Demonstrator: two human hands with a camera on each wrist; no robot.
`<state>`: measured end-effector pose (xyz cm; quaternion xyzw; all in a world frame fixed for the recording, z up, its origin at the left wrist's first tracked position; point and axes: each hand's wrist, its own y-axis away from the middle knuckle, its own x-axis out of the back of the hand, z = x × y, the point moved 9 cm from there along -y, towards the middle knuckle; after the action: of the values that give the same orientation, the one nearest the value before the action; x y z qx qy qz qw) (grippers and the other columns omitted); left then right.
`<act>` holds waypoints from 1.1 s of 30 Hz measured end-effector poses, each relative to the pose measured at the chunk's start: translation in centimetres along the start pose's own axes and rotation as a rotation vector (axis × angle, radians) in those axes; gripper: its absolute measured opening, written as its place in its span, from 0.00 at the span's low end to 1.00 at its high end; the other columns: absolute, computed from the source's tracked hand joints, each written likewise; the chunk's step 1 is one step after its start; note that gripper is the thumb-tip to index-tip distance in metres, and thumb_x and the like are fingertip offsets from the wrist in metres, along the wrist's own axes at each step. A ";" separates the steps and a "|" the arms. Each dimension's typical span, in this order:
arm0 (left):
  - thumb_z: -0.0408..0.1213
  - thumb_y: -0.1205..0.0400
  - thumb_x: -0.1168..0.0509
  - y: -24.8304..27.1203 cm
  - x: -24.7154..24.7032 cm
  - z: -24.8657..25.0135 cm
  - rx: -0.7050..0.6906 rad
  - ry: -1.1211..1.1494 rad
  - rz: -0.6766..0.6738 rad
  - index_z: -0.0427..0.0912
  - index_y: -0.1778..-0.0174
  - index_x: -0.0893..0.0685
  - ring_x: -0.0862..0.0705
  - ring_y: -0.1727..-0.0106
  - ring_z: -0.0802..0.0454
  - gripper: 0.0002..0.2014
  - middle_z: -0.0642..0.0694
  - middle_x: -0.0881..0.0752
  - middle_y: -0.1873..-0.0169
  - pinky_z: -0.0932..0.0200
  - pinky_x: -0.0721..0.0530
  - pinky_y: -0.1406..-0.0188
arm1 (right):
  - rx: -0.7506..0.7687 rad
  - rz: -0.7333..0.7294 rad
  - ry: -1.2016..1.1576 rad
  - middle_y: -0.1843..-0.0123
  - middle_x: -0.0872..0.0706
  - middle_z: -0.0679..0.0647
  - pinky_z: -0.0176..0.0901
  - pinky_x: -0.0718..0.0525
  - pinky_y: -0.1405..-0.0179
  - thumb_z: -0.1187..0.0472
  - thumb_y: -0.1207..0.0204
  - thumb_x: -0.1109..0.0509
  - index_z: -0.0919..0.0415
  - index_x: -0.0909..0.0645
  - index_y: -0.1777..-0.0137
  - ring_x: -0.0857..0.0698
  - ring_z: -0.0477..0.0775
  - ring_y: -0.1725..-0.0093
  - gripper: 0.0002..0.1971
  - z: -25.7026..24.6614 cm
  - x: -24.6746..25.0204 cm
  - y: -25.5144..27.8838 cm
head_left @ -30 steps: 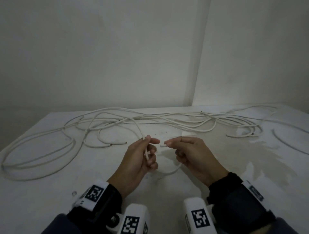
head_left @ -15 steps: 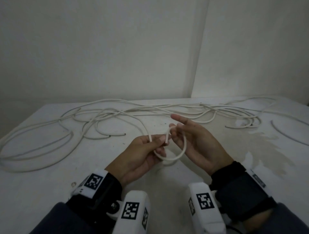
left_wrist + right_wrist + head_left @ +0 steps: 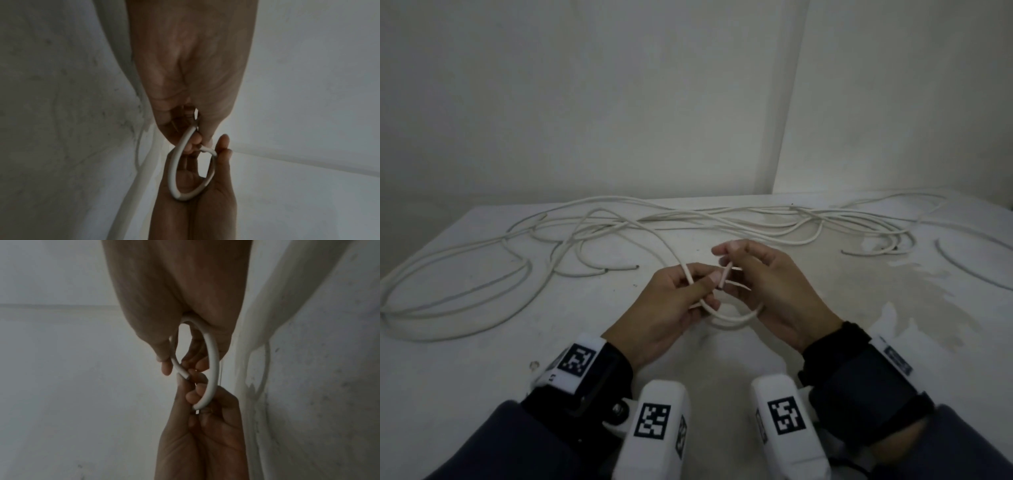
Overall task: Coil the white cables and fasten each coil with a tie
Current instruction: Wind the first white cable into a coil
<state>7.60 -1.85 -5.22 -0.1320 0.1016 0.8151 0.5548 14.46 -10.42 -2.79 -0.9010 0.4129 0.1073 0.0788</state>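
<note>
One white cable (image 3: 654, 233) runs from the tangle on the table to my left hand (image 3: 709, 282), which pinches it together with the cable's cut end (image 3: 723, 278) between thumb and forefinger. That closes a small loop (image 3: 732, 320) between both hands. My right hand (image 3: 729, 265) has its loosely bent fingers through the loop, and the loop's right side rests against its palm. In the left wrist view the loop (image 3: 174, 162) lies over the right palm (image 3: 205, 211). In the right wrist view the loop (image 3: 213, 356) arcs down into the left hand (image 3: 205, 443). No tie is in view.
Long white cables (image 3: 722, 219) sprawl in tangled curves across the back and left of the white table (image 3: 482, 359), with loose ends (image 3: 637, 266) near the middle. Another cable arc (image 3: 962, 270) lies at the right beside a pale stain (image 3: 928, 308). Walls meet behind the table.
A second ago my right hand pinched the cable end apart from the left. It brought the end across to the left thumb, making the loop, and its fingers now sit bent inside it.
</note>
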 end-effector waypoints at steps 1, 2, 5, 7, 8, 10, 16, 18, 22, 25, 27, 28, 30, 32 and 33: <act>0.28 0.18 0.37 0.0 0.1 0.2 -0.005 0.019 0.013 0.36 0.59 0.13 0.22 0.75 0.58 0.08 0.47 0.20 0.77 0.67 0.17 0.69 | -0.028 0.011 -0.055 0.65 0.19 0.52 0.36 0.18 0.64 0.63 0.17 0.37 0.59 0.14 0.57 0.17 0.47 0.65 0.11 0.2 0.1 -0.1; 0.27 0.18 0.38 -0.1 0.2 0.3 -0.011 0.051 0.034 0.34 0.58 0.14 0.22 0.75 0.58 0.07 0.47 0.19 0.76 0.67 0.18 0.70 | -0.066 0.020 -0.122 0.66 0.21 0.52 0.37 0.18 0.66 0.64 0.18 0.37 0.60 0.15 0.55 0.18 0.48 0.66 0.09 0.4 0.2 -0.2; 0.27 0.18 0.38 -0.4 0.9 0.3 -0.012 0.205 0.101 0.32 0.55 0.16 0.23 0.75 0.58 0.06 0.45 0.17 0.71 0.67 0.19 0.72 | -0.130 0.027 -0.215 0.67 0.18 0.54 0.37 0.17 0.67 0.71 0.21 0.37 0.62 0.19 0.54 0.17 0.48 0.68 0.07 1.2 0.2 -0.3; 0.27 0.18 0.38 -0.5 1.0 0.2 -0.003 0.277 0.106 0.31 0.55 0.16 0.23 0.75 0.58 0.05 0.44 0.17 0.69 0.68 0.19 0.73 | -0.129 0.009 -0.277 0.67 0.15 0.54 0.34 0.15 0.67 0.70 0.21 0.35 0.63 0.17 0.55 0.15 0.46 0.68 0.06 1.4 -0.1 -0.2; 0.27 0.18 0.38 -0.5 1.0 0.3 -0.009 0.282 0.103 0.32 0.54 0.16 0.23 0.74 0.58 0.05 0.45 0.17 0.69 0.68 0.19 0.73 | -0.125 0.000 -0.317 0.66 0.13 0.54 0.33 0.14 0.66 0.69 0.22 0.33 0.64 0.16 0.54 0.14 0.46 0.67 0.05 1.4 -0.2 -0.1; 0.29 0.18 0.37 -0.3 0.9 0.6 -0.031 0.196 0.085 0.34 0.53 0.16 0.22 0.73 0.58 0.05 0.47 0.16 0.71 0.68 0.18 0.71 | -0.105 -0.004 -0.367 0.65 0.13 0.53 0.31 0.14 0.63 0.65 0.26 0.30 0.63 0.14 0.53 0.14 0.45 0.65 0.05 1.3 -0.3 -0.1; 0.35 0.13 0.42 -0.2 0.8 0.0 0.022 0.096 0.105 0.38 0.54 0.21 0.15 0.69 0.55 0.08 0.44 0.16 0.68 0.61 0.13 0.64 | -0.123 0.080 -0.372 0.61 0.09 0.52 0.46 0.15 0.50 0.61 0.16 0.37 0.59 0.18 0.53 0.09 0.50 0.59 0.07 1.8 0.6 -0.4; 0.34 0.12 0.44 -0.4 1.7 0.2 -0.006 0.231 0.195 0.37 0.51 0.25 0.15 0.71 0.52 0.05 0.42 0.17 0.68 0.58 0.13 0.68 | -0.134 0.111 -0.376 0.66 0.12 0.53 0.47 0.14 0.57 0.62 0.15 0.39 0.61 0.20 0.54 0.10 0.51 0.64 0.09 1.8 0.9 -0.4; 0.30 0.12 0.46 -0.4 3.3 1.3 -0.141 0.114 0.292 0.38 0.41 0.23 0.17 0.74 0.56 0.08 0.44 0.20 0.68 0.60 0.13 0.66 | -0.140 0.091 -0.063 0.65 0.18 0.57 0.42 0.18 0.68 0.63 0.15 0.39 0.62 0.19 0.53 0.18 0.49 0.73 0.08 1.8 1.1 -0.2; 0.29 0.13 0.43 -0.2 3.2 1.5 -0.166 -0.003 0.266 0.39 0.41 0.18 0.18 0.66 0.56 0.11 0.45 0.18 0.64 0.61 0.14 0.56 | -0.188 -0.024 0.063 0.64 0.13 0.57 0.43 0.15 0.67 0.62 0.17 0.37 0.62 0.16 0.54 0.14 0.51 0.69 0.09 2.1 0.4 0.1; 0.28 0.14 0.41 -0.1 2.8 1.6 -0.168 -0.026 0.226 0.42 0.41 0.16 0.18 0.63 0.56 0.12 0.45 0.16 0.61 0.60 0.15 0.53 | -0.227 -0.074 0.058 0.63 0.11 0.59 0.44 0.12 0.63 0.65 0.17 0.36 0.65 0.16 0.53 0.11 0.54 0.66 0.08 2.2 0.1 0.4; 0.28 0.15 0.40 -0.1 2.4 1.6 -0.167 -0.030 0.197 0.44 0.40 0.16 0.18 0.62 0.55 0.12 0.45 0.15 0.60 0.60 0.15 0.55 | -0.238 -0.090 0.051 0.63 0.10 0.61 0.44 0.11 0.62 0.66 0.18 0.36 0.66 0.16 0.53 0.10 0.55 0.65 0.08 2.2 0.1 0.5; 0.28 0.16 0.38 -0.1 1.6 1.6 -0.157 -0.033 0.130 0.45 0.39 0.15 0.18 0.61 0.53 0.13 0.44 0.14 0.60 0.60 0.14 0.58 | -0.232 -0.132 0.071 0.62 0.10 0.63 0.43 0.10 0.59 0.68 0.19 0.35 0.70 0.16 0.51 0.10 0.55 0.65 0.07 2.1 -0.3 0.6; 0.28 0.17 0.37 0.1 1.2 1.7 -0.152 -0.036 0.087 0.45 0.38 0.15 0.16 0.60 0.51 0.14 0.44 0.14 0.60 0.60 0.13 0.59 | -0.210 -0.173 0.143 0.61 0.10 0.64 0.43 0.10 0.59 0.69 0.19 0.35 0.74 0.17 0.48 0.11 0.54 0.65 0.08 1.9 -0.7 0.7; 0.28 0.18 0.36 0.1 1.1 1.7 -0.155 -0.037 0.084 0.46 0.38 0.15 0.16 0.59 0.50 0.15 0.43 0.15 0.59 0.60 0.13 0.58 | -0.199 -0.179 0.194 0.61 0.10 0.64 0.43 0.10 0.59 0.69 0.20 0.34 0.74 0.16 0.48 0.11 0.54 0.64 0.08 1.7 -0.7 0.8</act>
<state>6.91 -0.38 -3.96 -0.1551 0.0334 0.8454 0.5100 13.17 -10.00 -4.33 -0.9437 0.3239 0.0528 -0.0418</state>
